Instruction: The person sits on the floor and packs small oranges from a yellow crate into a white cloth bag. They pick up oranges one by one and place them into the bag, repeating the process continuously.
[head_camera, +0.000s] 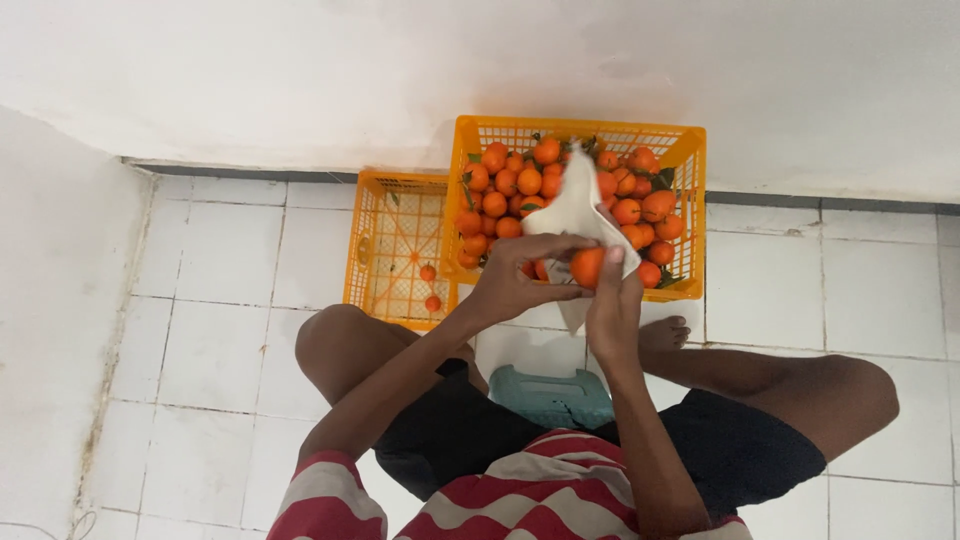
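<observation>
I hold one orange fruit (586, 266) between both hands, wrapped partly in a white cloth (575, 207) that sticks up over it. My left hand (515, 278) grips the cloth and fruit from the left. My right hand (613, 303) cups the fruit from below and the right. Just beyond my hands stands an orange plastic crate (690, 160) heaped with several oranges and some green leaves. Left of it sits a second orange crate (375, 245), holding two oranges (430, 287) on its bottom.
I sit on a low teal stool (550, 395) with knees spread over a white tiled floor (220, 330). My bare foot (665, 333) rests by the full crate. White walls rise behind the crates and at the left.
</observation>
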